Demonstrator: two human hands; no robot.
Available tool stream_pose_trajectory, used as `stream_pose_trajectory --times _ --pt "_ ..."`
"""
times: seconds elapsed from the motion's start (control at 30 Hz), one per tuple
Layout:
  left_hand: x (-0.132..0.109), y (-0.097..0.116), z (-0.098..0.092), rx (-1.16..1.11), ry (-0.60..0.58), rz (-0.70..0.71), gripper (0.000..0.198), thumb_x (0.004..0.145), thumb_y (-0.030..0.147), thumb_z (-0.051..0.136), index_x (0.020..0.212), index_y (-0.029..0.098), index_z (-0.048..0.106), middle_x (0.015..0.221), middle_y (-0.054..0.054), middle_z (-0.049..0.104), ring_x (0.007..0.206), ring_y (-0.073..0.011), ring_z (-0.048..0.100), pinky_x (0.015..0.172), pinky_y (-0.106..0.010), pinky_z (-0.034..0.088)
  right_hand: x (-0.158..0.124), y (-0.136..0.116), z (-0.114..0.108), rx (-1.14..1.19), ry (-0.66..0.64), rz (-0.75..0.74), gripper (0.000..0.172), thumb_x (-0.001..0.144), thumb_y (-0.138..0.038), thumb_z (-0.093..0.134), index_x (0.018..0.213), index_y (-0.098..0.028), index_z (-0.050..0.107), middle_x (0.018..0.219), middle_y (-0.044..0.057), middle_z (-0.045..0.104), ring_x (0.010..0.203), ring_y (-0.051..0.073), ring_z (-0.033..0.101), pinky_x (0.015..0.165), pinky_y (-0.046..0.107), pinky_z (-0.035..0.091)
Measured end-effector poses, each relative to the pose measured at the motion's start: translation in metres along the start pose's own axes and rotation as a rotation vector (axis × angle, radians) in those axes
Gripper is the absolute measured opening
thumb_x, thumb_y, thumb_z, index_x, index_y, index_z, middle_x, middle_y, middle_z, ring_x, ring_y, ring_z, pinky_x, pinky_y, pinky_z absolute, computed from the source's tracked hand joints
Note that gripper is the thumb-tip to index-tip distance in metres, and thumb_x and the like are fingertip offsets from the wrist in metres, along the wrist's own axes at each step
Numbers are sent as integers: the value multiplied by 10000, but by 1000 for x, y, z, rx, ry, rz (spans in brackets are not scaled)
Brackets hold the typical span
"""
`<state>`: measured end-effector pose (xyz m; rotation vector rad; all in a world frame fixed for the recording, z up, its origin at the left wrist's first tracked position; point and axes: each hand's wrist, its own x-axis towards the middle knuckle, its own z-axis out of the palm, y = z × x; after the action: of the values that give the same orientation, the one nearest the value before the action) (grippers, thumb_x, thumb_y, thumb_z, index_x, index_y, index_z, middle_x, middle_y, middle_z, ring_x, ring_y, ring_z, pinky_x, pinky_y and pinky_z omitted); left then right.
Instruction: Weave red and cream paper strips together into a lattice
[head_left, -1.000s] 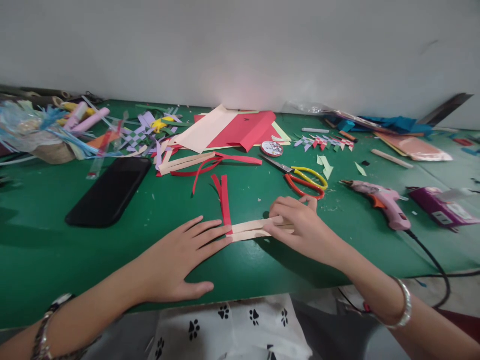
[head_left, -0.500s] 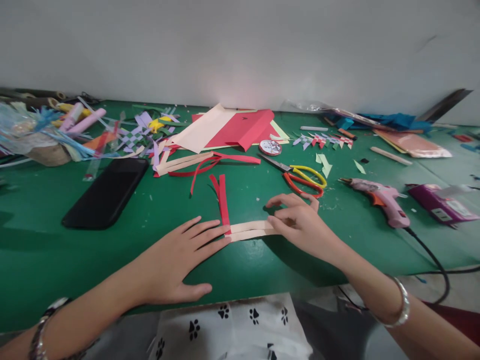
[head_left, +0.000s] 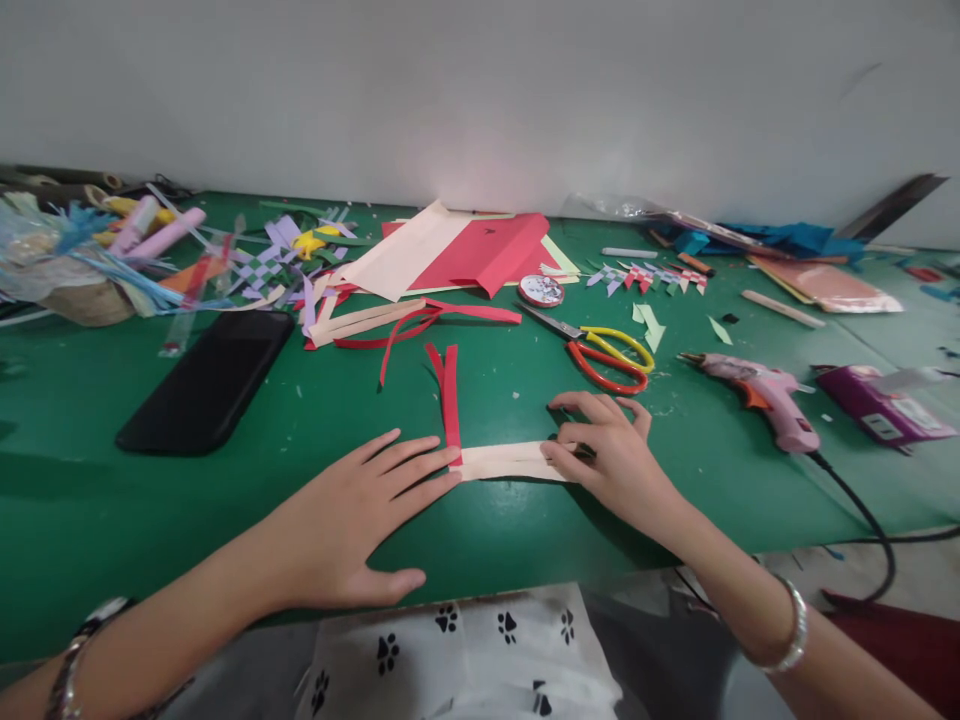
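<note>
Two cream paper strips lie side by side in front of me, with red paper strips crossing at their left end and pointing away. My left hand rests flat with fingers spread, its fingertips pressing on that crossing. At the right end, the thumb and curled fingers of my right hand close on the cream strips. The strips' far ends are partly hidden under those fingers. Scissors with one yellow and one red handle lie just beyond my right hand.
A black phone lies at left. Red and cream paper sheets and loose red strips are further back. To the right are a pink glue gun with a cord and a purple box. Woven paper pieces lie near the wall.
My right hand has moved slightly to the right along the cream strips, so more of their length shows. My left hand stays pressed on the crossing.
</note>
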<state>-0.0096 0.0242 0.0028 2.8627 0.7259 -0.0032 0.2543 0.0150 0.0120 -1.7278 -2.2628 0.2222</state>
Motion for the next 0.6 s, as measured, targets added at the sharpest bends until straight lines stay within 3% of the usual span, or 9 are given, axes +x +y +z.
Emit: stream_pose_trajectory --times 0.27,0.6 --pt "12 8 2 29 109 -5 608 741 583 431 1141 137 534 1231 -115 519 1169 -283 411 1018 -462 226 -1 5 2 -37 106 38 344 774 -310 500 454 -187 534 992 23 632 899 219 542 843 470 217" --pt "12 7 8 22 106 34 654 785 618 328 1130 106 542 1276 -145 470 1191 -265 393 1010 -417 246 -8 22 3 -191 194 37 372 812 -326 453 472 -185 504 938 26 651 853 212 556 849 458 216"
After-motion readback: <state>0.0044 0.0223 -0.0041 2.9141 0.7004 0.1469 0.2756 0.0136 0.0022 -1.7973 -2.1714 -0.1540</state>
